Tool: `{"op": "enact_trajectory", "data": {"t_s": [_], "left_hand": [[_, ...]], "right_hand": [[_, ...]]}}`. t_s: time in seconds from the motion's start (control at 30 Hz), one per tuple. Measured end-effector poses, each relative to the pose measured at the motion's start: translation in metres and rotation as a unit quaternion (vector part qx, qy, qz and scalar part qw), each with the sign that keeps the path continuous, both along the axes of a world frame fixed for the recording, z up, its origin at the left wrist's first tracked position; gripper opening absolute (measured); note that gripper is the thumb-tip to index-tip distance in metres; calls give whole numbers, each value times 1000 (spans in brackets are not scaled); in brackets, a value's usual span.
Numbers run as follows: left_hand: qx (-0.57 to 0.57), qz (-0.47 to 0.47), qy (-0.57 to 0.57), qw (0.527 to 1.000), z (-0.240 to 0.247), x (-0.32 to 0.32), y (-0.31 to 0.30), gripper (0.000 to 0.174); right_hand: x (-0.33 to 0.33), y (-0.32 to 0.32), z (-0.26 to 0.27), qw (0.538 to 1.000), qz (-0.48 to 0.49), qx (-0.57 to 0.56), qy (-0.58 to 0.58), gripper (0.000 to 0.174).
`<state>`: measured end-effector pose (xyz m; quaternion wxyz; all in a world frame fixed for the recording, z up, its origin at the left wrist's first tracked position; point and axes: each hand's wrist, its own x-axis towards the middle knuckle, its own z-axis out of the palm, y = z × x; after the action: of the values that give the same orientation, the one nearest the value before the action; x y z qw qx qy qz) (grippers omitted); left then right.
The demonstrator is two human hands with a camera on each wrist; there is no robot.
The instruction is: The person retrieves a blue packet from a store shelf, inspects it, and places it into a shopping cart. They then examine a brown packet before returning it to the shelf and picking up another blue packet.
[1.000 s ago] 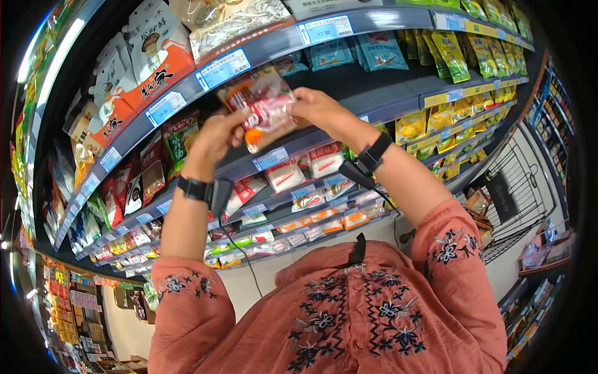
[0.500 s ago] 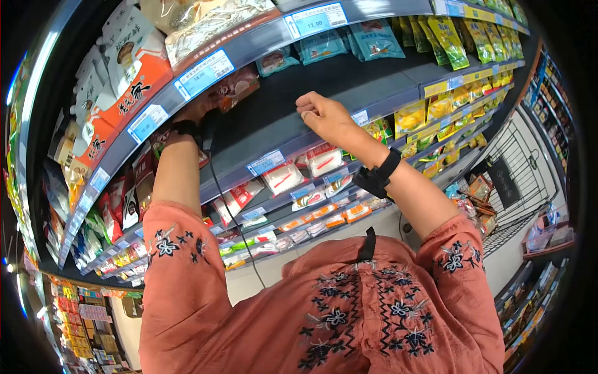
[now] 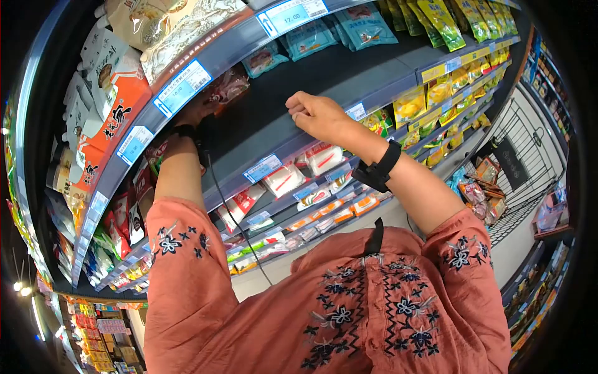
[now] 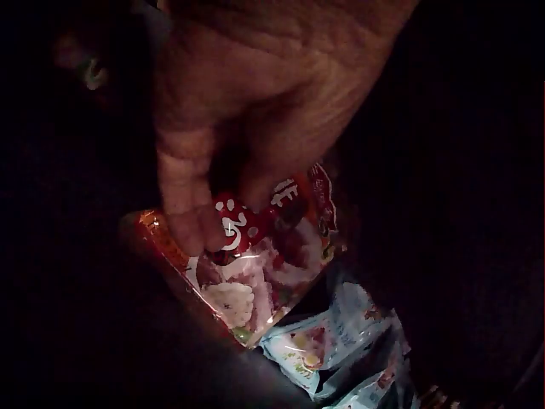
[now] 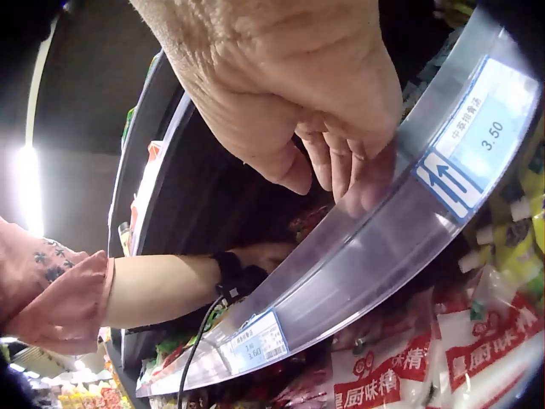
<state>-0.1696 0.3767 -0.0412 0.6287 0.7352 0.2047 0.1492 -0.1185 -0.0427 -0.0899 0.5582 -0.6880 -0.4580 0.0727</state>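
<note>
As the right hand [image 3: 317, 117] is hovering empty, I'm watching the left hand [image 4: 260, 94] touching a packet [image 4: 266, 271].
The right is curling loosely by the shelf edge [image 5: 332, 266]; beyond, dark shelf [image 3: 265, 121] is leaving room; deeper in, the left is perhaps steadying the packet beside blue packs [image 4: 336, 336], whether pinching I can't tell.
</note>
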Motion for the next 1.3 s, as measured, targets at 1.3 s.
{"op": "enact_trajectory", "data": {"t_s": [1.3], "left_hand": [[-50,-345,132,928,-49,-69,-498,41]], "right_hand": [[-45,-267,-132,980,62,-134,132,22]]}}
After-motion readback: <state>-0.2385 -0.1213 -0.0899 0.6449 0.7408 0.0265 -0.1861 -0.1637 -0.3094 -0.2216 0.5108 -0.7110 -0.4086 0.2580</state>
